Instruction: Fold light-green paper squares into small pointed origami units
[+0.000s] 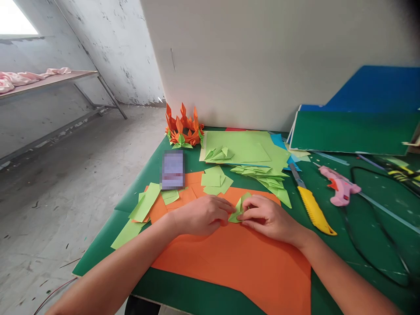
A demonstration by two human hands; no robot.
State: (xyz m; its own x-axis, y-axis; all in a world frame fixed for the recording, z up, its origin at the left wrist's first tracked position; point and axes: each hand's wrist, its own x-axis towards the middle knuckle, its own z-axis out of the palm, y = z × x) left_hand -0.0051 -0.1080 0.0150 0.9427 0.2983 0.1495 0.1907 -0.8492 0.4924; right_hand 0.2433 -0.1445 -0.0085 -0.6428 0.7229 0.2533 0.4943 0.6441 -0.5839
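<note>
Between my two hands, a small piece of folded green paper (pixel 236 214) is held just above a large orange paper sheet (pixel 236 258). My right hand (pixel 262 215) pinches its right side between thumb and fingers. From the left, my left hand (pixel 210 215) has its fingers curled together against the paper's other edge. Part of the paper is hidden behind the fingers. Close behind my hands lie loose green paper squares (pixel 216 180), and a stack of folded green pieces (pixel 265 175) is to their right.
An orange and green folded-paper crown (pixel 183 129) stands at the back left, behind a blurred phone-like object (pixel 173 170). On the right lie a yellow-handled knife (pixel 314 210) with its blade out, a pink glue gun (pixel 341 186) and its black cable (pixel 352 245). Green strips (pixel 144 203) lie left.
</note>
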